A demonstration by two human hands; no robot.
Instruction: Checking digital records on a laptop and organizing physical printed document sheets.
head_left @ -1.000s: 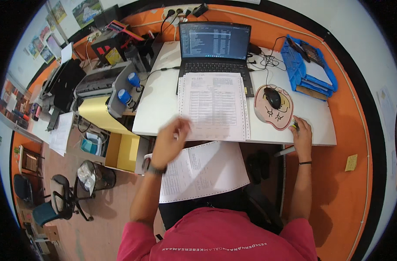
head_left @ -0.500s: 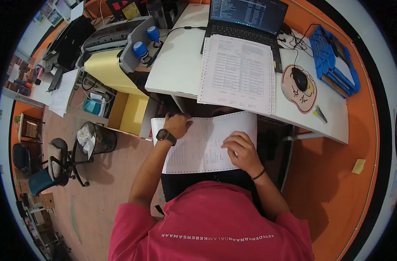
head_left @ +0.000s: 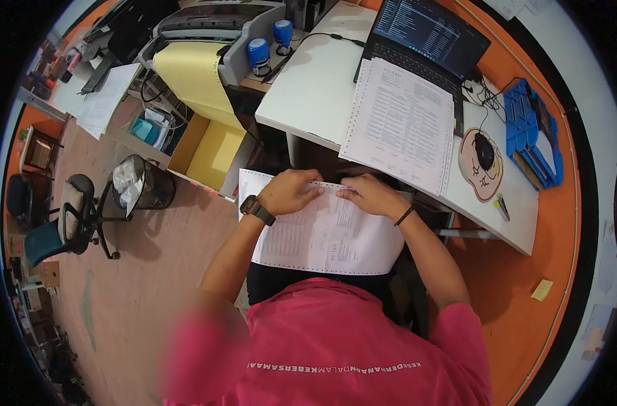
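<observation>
Across my lap lies a wide white sheet of continuous printer paper point(head_left: 301, 233), printed in faint text, with punched holes along its long edges. My left hand point(head_left: 291, 193), with a watch on the wrist, pinches the far edge of it left of the middle. Close beside, my right hand point(head_left: 372, 196) grips the same edge, thumb on top. A small gap separates the two thumbs. The fingers under the paper are hidden. Beyond my hands, a stack of printed perforated sheets point(head_left: 403, 122) rests on the white desk, partly over the laptop's keyboard.
Ahead is the white desk point(head_left: 301, 101) with a laptop point(head_left: 423, 40), a mouse point(head_left: 484, 149) on a round pad, a highlighter point(head_left: 502, 208) and a blue tray point(head_left: 528, 135). At left stand a printer point(head_left: 207, 34) feeding yellow paper point(head_left: 193, 78), a waste bin point(head_left: 156, 186) and an office chair point(head_left: 78, 210).
My right hand has moved up from above the sheet to its far edge and gripped it. My left hand has slid right along that edge. The view has shifted and turned slightly.
</observation>
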